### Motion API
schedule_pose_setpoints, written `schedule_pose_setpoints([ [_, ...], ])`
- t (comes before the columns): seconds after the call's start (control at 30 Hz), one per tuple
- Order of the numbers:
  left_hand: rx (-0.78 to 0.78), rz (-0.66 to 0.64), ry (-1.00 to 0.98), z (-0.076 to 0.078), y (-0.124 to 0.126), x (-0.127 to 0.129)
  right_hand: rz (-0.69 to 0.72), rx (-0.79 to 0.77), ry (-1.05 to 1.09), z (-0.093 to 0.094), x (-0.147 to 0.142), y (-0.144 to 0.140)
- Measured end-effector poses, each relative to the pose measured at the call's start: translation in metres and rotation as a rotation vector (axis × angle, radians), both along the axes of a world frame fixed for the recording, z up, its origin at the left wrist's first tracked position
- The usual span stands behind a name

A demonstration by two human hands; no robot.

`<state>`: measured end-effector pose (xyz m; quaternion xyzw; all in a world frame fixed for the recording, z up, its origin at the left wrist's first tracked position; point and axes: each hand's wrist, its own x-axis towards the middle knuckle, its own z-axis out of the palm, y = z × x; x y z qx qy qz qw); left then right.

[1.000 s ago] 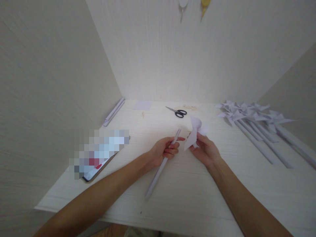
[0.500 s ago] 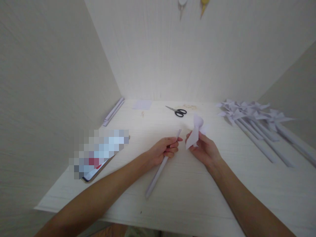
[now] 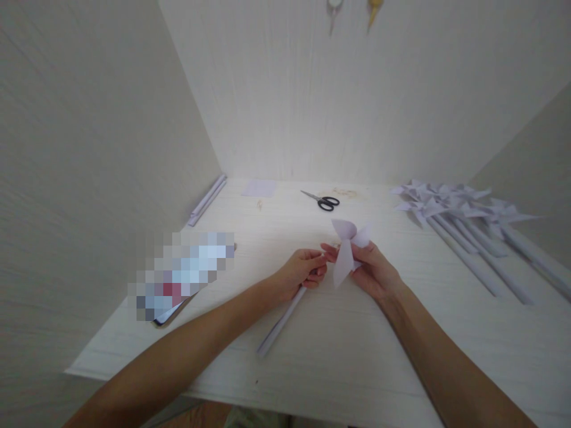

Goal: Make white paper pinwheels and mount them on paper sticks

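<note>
My left hand (image 3: pixel 306 272) is closed around the upper end of a rolled paper stick (image 3: pixel 281 324), whose lower part slants down toward the table's front edge. In my right hand (image 3: pixel 372 270) is a white paper pinwheel (image 3: pixel 344 249), gripped with its folded blades standing up and out. The fingertips of both hands are close together between stick and pinwheel. Whether the stick's top touches the pinwheel is hidden by my fingers.
Black-handled scissors (image 3: pixel 326 203) lie behind my hands. Several finished paper pinwheels on sticks (image 3: pixel 468 220) are piled at the right. At the left are a phone (image 3: pixel 191 279), paper rolls (image 3: pixel 207 200) and a square paper sheet (image 3: pixel 259 188). Walls enclose the table (image 3: pixel 348 368).
The pinwheel has turned in my right hand, spreading its blades toward me. My right fingers have reached left to my left hand, and the stick's top end is now covered.
</note>
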<state>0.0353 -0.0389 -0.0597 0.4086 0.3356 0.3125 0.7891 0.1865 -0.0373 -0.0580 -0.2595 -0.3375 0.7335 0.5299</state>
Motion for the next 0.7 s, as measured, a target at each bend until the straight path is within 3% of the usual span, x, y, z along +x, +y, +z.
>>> schedule_pose_setpoints([
  [0.37,0.093,0.101,0.206,-0.001,-0.007,0.010,-0.019,0.063,0.084,0.004,-0.004,-0.002],
  [0.7,0.026,0.101,0.157,0.010,-0.007,0.006,-0.232,-0.053,0.268,-0.002,0.003,0.001],
])
